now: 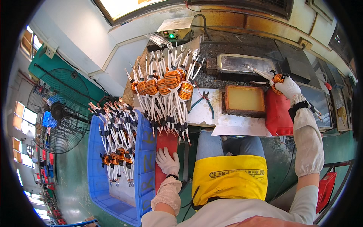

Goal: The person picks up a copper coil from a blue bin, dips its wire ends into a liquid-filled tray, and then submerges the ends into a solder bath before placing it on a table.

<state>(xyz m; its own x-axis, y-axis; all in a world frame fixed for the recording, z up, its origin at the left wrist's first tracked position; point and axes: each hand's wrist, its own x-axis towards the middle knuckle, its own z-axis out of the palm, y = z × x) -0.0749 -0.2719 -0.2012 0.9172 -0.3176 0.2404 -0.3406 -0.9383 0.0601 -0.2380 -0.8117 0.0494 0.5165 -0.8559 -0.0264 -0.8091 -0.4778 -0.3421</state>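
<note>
My right hand, in a white glove, is closed around a copper-wound ring coil with white sleeved leads. The leads point left, their ends over or in a rectangular metal pot with a silvery surface; I cannot tell whether they touch it. More leads trail from the near side of the hand. My left hand, also gloved, lies with fingers spread on a red surface beside a blue crate. In front of the pot is a square tray of yellowish liquid.
Several similar coils are piled at the bench's left, and more coils stand in the crate. Green-handled pliers lie near them. A red container sits below my right hand. A control box stands behind; a large fan is far left.
</note>
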